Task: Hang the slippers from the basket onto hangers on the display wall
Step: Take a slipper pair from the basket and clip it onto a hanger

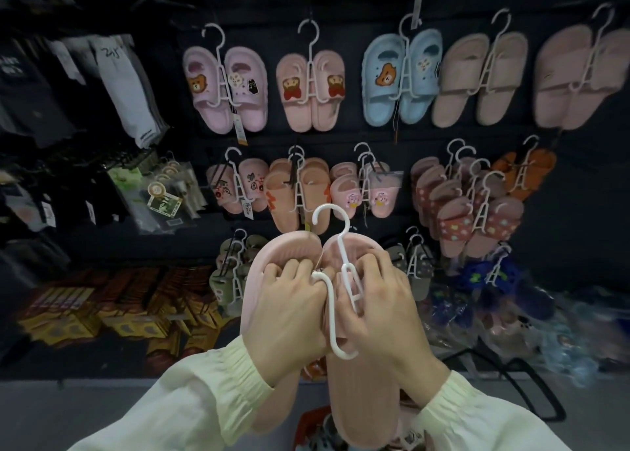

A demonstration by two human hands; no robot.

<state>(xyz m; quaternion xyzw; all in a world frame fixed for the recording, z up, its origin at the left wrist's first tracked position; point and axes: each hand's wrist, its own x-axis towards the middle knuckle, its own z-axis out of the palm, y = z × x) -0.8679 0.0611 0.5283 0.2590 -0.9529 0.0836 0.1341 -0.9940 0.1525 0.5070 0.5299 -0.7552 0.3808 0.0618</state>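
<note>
I have both hands up in front of the display wall (pixel 341 143), holding a pair of pink slippers (pixel 272 256) sole-side away, toes up, side by side and touching. My left hand (pixel 289 317) is closed around the left slipper, fingers curled over its strap and tucked into the opening. My right hand (pixel 381 310) is closed the same way on the right slipper (pixel 361 399), fingers over the strap, and it also pins a white hanger (pixel 341 256) against the pair. The hanger's hook (pixel 329 213) stands above the slipper toes, its stem runs down between my two hands, and one curved arm (pixel 335 331) loops out below my thumbs; I cannot tell whether either arm is yet seated through a strap.

Behind the pair the wall carries rows of slippers on like hangers: a lilac pair (pixel 225 89) with bear charms, a peach pair (pixel 310 90), a blue pair (pixel 402 75), and plain pink ones (pixel 480 79) along the top row; more pairs crowd the rows below, some stacked on one peg. To the left hang socks (pixel 129 85) and small packets (pixel 163 191). Bagged slippers (pixel 511 314) lie low on the right. Cream sleeves (pixel 191 399) cover both my wrists. The basket itself is not clearly in view.
</note>
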